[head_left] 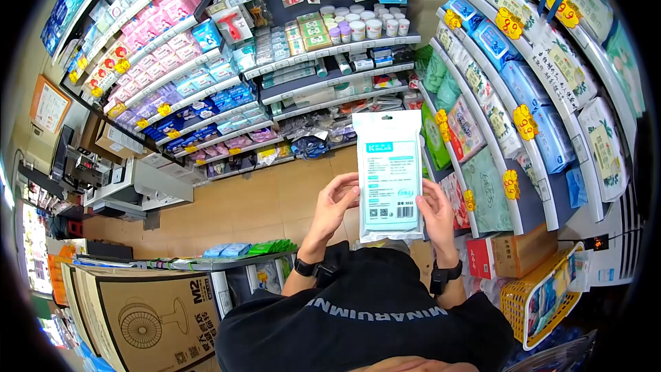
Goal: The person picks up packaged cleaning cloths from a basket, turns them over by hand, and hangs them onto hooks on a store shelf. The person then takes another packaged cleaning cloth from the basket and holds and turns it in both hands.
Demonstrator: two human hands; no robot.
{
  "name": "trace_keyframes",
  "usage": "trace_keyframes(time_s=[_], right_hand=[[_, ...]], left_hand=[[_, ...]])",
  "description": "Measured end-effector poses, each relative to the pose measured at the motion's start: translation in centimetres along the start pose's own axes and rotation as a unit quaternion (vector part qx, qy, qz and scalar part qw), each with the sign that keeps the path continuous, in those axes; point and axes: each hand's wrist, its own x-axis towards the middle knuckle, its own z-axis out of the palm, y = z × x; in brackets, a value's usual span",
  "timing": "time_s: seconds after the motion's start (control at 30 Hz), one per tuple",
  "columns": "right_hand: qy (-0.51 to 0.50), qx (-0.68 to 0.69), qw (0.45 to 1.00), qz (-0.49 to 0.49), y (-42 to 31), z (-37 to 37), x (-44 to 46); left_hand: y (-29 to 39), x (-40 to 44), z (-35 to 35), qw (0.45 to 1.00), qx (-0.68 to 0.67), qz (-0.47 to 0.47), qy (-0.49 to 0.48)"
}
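In the head view, a person in a black shirt (365, 310) is standing in a shop aisle, the left hand (335, 203) and right hand (436, 211) gripping opposite side edges of a flat white-and-turquoise plastic packet (390, 176), its barcode facing the camera. Stocked shelves (337, 49) are lining the far end, while a yellow plastic basket (513, 305) is sitting low on the right, near a cardboard box (529, 251).

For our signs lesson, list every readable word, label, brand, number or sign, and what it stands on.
"M2": fan carton
"K": held packet
"8.9": yellow price tag
"9.9": lower yellow tag
Black shirt: letters too distorted to quote.
All other print: too small, blurred or slanted to quote surely.
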Motion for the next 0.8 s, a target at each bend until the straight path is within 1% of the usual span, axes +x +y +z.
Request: trace_keyframes(time_s=[0.17, 0.37, 0.8], right_hand=[[0.014, 0.008, 1.000, -0.004, 0.0, 0.0, -0.3], [0.002, -0.021, 1.000, -0.009, -0.9, 0.0, -0.4], [-0.004, -0.001, 1.000, -0.010, -0.5, -0.3, -0.6]], left_hand=[[-0.2, 0.0, 0.0, 1.000, 0.000, 0.009, 0.001], [0.2, -0.1, -0.2, 1.000, 0.005, 0.009, 0.006], [0.4, -0.6, -0.1, 1.000, 0.007, 0.017, 0.004]])
